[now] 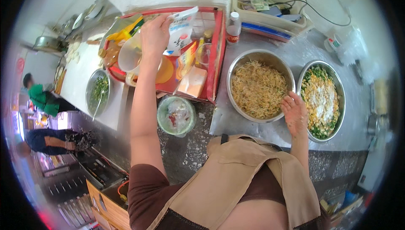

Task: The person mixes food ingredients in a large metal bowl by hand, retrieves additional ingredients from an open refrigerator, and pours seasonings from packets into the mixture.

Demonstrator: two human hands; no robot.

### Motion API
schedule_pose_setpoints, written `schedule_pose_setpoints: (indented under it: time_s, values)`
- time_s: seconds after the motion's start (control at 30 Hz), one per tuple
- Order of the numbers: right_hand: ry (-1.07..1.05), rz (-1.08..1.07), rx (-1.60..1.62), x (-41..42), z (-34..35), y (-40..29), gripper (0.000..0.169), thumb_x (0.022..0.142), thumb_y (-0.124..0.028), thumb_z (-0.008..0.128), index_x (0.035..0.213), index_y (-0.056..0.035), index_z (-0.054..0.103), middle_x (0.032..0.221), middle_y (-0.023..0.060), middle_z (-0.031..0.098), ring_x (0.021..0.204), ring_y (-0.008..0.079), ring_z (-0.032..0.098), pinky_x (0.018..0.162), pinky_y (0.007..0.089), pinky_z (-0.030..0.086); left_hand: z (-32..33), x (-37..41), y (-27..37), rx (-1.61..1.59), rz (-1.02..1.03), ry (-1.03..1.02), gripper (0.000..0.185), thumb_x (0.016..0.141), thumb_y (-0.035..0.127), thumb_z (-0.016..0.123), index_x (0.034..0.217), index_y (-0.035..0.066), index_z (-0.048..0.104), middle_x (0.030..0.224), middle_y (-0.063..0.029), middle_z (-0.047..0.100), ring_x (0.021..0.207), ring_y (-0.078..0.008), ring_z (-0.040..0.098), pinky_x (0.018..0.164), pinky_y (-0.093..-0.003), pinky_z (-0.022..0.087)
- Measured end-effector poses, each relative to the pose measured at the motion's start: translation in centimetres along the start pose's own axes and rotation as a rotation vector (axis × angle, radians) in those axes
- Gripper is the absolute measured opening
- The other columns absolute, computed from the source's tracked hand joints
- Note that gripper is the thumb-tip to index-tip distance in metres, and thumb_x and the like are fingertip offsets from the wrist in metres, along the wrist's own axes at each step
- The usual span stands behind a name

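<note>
My left hand (155, 34) is raised over the red crate (219, 56), its fingers closed on the top of a white plastic packet (181, 30) that bears writing. My right hand (295, 113) has bits of food on it and holds nothing; its loosely curled fingers are at the right rim of a steel bowl (231, 95) of shredded, noodle-like food (259, 89). Just right of it stands a second steel bowl (343, 103) with chopped greens, yellow pieces and white powder (321, 98). Inside the crate are a white plastic jug (128, 54), a yellow packet (186, 60) and bottles.
A lined green bin (176, 116) stands below the crate. On the left counter is a bowl of greens (99, 94) with a spoon. A capped bottle (233, 27) stands beside a plastic bin (269, 16) holding banknotes and cables. Two people (44, 98) are farther left.
</note>
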State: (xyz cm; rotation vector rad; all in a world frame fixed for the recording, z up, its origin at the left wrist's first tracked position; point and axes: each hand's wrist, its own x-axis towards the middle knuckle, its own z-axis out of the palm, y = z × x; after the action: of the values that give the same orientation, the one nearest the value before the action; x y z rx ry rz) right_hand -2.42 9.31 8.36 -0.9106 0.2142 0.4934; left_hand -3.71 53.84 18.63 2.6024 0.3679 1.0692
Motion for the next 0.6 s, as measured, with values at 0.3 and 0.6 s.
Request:
schedule_pose_setpoints:
  time_s: [0.3,0.6]
  values:
    - [0.479,-0.401,-0.101,-3.4,-12.8,-8.8,0.023,0.087,-0.015,0.058,0.104,0.0005,0.053,0.088,0.0102,0.061,0.083,0.02,0.06,0.078,0.0322,0.049,8.5,-3.7,8.1,-0.584,-0.435,0.027,0.021,0.087,0.014,0.058,0.103,0.001,0.064,0.092,-0.0078,0.066,0.085,-0.0122,0.06,0.076,-0.0243,0.047]
    - [0.493,-0.415,-0.24,2.6,-24.4,-18.4,0.02,0.088,-0.013,0.057,0.102,0.0015,0.056,0.086,0.0099,0.062,0.078,0.017,0.061,0.074,0.0293,0.05,21.1,-16.8,33.9,-0.904,-0.49,-0.638,0.022,0.086,0.007,0.059,0.106,0.001,0.062,0.093,-0.0052,0.064,0.083,-0.0097,0.058,0.074,-0.0223,0.046]
